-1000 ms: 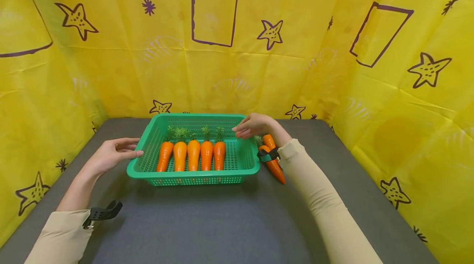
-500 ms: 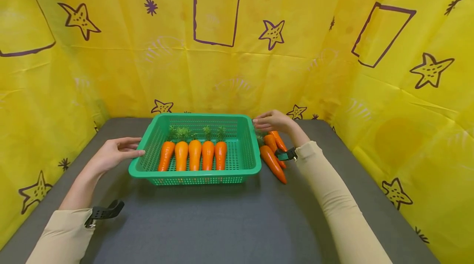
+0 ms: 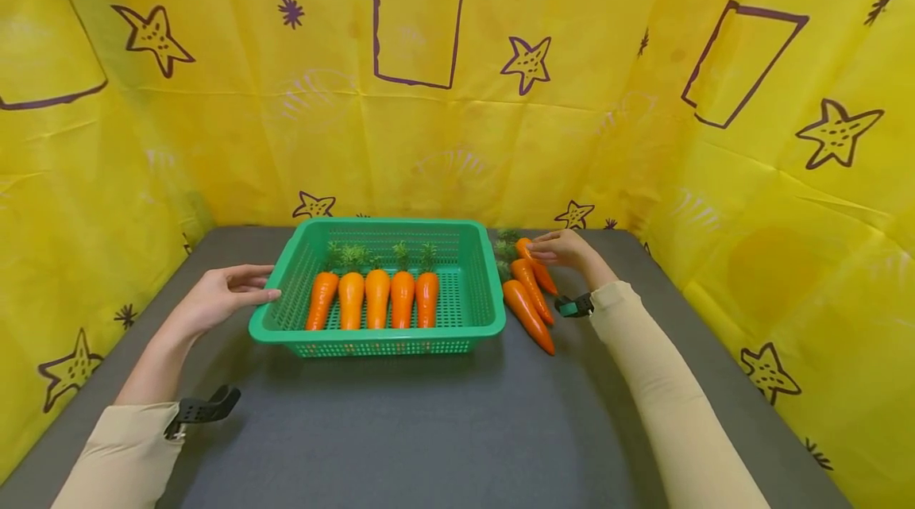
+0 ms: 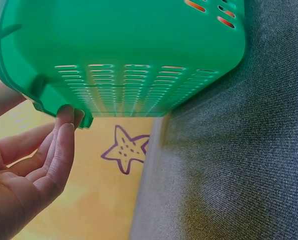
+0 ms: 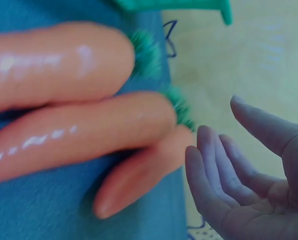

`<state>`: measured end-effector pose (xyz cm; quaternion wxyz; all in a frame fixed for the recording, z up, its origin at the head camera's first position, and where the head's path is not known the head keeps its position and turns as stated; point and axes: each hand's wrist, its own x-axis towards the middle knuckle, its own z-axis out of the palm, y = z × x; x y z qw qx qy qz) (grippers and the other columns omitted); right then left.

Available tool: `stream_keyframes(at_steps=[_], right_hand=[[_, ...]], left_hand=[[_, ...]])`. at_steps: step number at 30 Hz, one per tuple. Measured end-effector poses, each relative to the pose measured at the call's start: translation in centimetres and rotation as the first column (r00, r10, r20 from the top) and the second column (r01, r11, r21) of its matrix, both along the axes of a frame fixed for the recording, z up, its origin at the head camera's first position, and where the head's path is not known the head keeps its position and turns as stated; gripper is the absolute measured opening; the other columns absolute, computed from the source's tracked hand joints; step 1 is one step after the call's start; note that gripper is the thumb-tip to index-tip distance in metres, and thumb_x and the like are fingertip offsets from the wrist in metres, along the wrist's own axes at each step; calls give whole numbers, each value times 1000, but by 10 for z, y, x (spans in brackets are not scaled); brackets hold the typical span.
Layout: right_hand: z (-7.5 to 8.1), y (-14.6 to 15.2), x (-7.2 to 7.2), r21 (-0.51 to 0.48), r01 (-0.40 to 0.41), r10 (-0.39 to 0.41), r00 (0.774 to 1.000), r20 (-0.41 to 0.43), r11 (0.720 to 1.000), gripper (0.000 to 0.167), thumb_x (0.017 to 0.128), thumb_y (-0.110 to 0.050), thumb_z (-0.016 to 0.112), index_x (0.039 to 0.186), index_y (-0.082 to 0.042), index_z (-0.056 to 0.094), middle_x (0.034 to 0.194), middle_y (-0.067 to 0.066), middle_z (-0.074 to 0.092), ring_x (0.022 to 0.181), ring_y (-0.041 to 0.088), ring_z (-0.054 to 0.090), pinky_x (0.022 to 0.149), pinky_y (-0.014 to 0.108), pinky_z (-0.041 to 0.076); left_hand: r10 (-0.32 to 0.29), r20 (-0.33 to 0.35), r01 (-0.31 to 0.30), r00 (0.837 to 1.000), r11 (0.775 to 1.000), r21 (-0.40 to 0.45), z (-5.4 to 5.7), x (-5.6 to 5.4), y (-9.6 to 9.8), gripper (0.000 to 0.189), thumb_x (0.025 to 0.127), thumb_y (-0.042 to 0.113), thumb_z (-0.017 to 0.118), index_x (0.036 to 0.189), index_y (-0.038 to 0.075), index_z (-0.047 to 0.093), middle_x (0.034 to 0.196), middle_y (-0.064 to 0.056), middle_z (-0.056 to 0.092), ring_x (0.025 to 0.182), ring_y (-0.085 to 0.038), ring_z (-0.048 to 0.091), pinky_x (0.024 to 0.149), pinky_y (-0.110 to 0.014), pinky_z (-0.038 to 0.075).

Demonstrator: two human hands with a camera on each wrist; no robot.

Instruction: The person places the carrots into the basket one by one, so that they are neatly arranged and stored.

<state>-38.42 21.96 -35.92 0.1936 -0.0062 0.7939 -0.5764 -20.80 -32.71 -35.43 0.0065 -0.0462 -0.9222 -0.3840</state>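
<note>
A green plastic basket point(image 3: 377, 333) holds several orange carrots with leafy green tops, lying side by side. My left hand point(image 3: 223, 296) grips its left rim, thumb over the edge and fingers underneath, as the left wrist view point(image 4: 41, 167) also shows. To the basket's right lie 3 more carrots: a front carrot point(image 3: 527, 317), a middle carrot point(image 3: 532, 291) and a far carrot point(image 3: 546, 279). Beside the far carrot's thick end hovers my right hand point(image 3: 568, 251), its fingers loosely bent. In the right wrist view a gap shows between thumb and fingers, with nothing held.
The dark grey table point(image 3: 400, 429) extends in front of the basket. A yellow curtain point(image 3: 443, 152) with drawn starfish and rectangles encloses the back and sides. Each wrist carries a black strap point(image 3: 207, 406).
My right hand has moved from over the basket's right end, rightward past its rim, to the far carrot. The left hand stays on the rim, and the carrots have not visibly moved.
</note>
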Motion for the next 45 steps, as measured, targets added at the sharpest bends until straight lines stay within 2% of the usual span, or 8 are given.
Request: stream_keyframes(at_steps=[5, 12, 19, 22, 31, 34, 40, 45], right_hand=[[-13, 11, -1, -4, 72, -72, 997, 18, 997, 50, 95, -10, 57, 137, 11, 41, 140, 30, 42, 122, 30, 54, 105, 42, 39], [-28, 22, -2, 16, 122, -123, 991, 51, 992, 52, 94, -10, 58, 137, 12, 39, 138, 27, 46, 108, 20, 63, 104, 39, 40], [-42, 26, -3, 99, 146, -152, 987, 53, 984, 52, 92, -15, 63, 134, 10, 46, 103, 8, 62, 79, 6, 64, 95, 33, 48], [-47, 25, -2, 108, 152, -159, 985, 63, 982, 54, 90, -16, 65, 134, 10, 46, 101, 6, 61, 73, 3, 63, 89, 29, 51], [-52, 20, 3, 161, 151, -159, 987, 35, 975, 53, 90, -21, 66, 131, 8, 51, 132, 20, 53, 79, 5, 63, 89, 29, 51], [-52, 20, 2, 181, 119, -128, 991, 37, 976, 54, 90, -21, 66, 132, 8, 50, 130, 20, 55, 83, 7, 62, 92, 33, 50], [-50, 20, 1, 175, 88, -99, 994, 53, 981, 53, 90, -18, 65, 132, 10, 49, 107, 9, 65, 82, 8, 62, 97, 38, 46], [-50, 19, 1, 151, 105, -117, 990, 74, 983, 53, 91, -16, 65, 133, 10, 47, 118, 14, 60, 79, 7, 62, 93, 34, 50]], left_hand=[[-4, -3, 4, 1000, 1000, 1, -1, 0, 1, 68, 86, 41, 68, 136, -1, 48, 119, -24, 60, 87, 6, 56, 82, -33, 49], [-1, -9, 1, 1000, 1000, -4, 0, 2, 1, 67, 86, 41, 68, 135, 0, 49, 119, -24, 61, 87, 6, 56, 78, -24, 47], [-7, -11, 7, 1000, 1000, -4, 2, 2, 0, 67, 86, 41, 67, 136, -1, 48, 119, -25, 60, 86, 8, 55, 82, -33, 49], [-5, -10, 5, 1000, 1000, -5, 2, 2, 0, 67, 86, 41, 67, 136, -1, 49, 119, -24, 61, 87, 6, 56, 83, -34, 49], [-11, -13, 11, 1000, 1000, -7, -2, 2, 0, 66, 87, 39, 68, 136, 0, 49, 119, -24, 61, 96, -11, 62, 81, -31, 49], [-9, -14, 9, 1000, 1000, -10, -1, 2, 0, 66, 87, 39, 68, 136, 0, 49, 119, -24, 61, 96, -12, 62, 82, -33, 49], [-5, -11, 5, 1000, 1000, -11, 0, 3, 0, 67, 86, 42, 67, 136, 0, 48, 120, -24, 60, 98, -13, 61, 85, -40, 49], [-5, -12, 5, 1000, 1000, -12, -1, 3, 0, 67, 87, 41, 67, 136, 0, 48, 120, -24, 60, 93, -3, 59, 86, -41, 49]])
